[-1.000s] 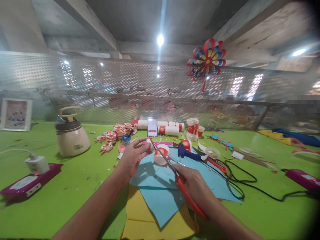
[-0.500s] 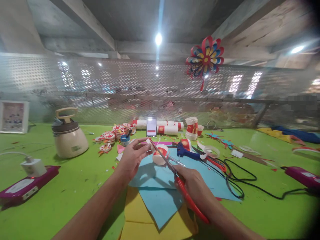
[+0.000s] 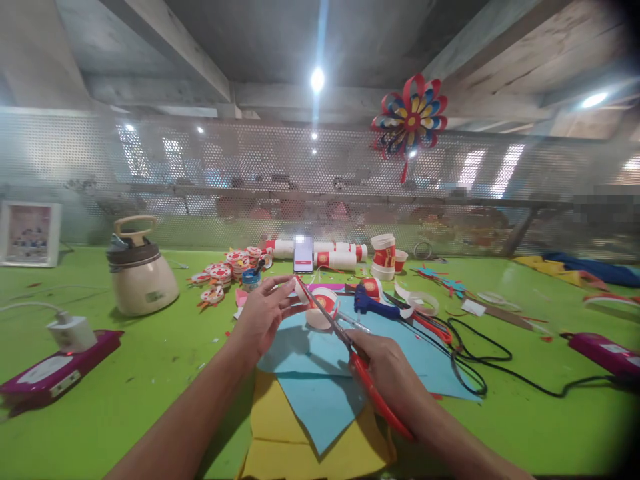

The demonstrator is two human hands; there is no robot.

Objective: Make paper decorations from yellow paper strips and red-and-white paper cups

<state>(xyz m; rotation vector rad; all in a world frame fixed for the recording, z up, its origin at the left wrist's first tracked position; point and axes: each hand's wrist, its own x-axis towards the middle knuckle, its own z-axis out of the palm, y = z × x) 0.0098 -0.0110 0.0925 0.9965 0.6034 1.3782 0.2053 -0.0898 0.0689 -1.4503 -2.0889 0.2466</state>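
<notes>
Between its fingertips, my left hand [image 3: 263, 313] pinches a small white and red paper piece [image 3: 301, 291]. Red-handled scissors [image 3: 375, 393] are gripped in my right hand [image 3: 385, 363], their blades pointing up and left so the tips meet that piece. Just behind the blades a red and white paper cup [image 3: 323, 308] rests on light blue sheets [image 3: 320, 400]. Beneath the blue sheets lies yellow paper [image 3: 280, 427]. A blue glue gun [image 3: 375, 303] sits right of the cup, with more scissors and cut paper strips beside it.
A phone [image 3: 303, 255] stands at the back before paper cup stacks [image 3: 336, 260]. Left are a kettle [image 3: 143, 280], a power strip [image 3: 63, 373] and round paper ornaments [image 3: 220, 273]. Black cable [image 3: 520, 377] runs right to another power strip [image 3: 605, 353]. A paper flower [image 3: 412, 121] hangs above.
The piece in my left hand has turned slightly and now shows more red at its edge. Both hands stay in nearly the same place. The view has shifted a little.
</notes>
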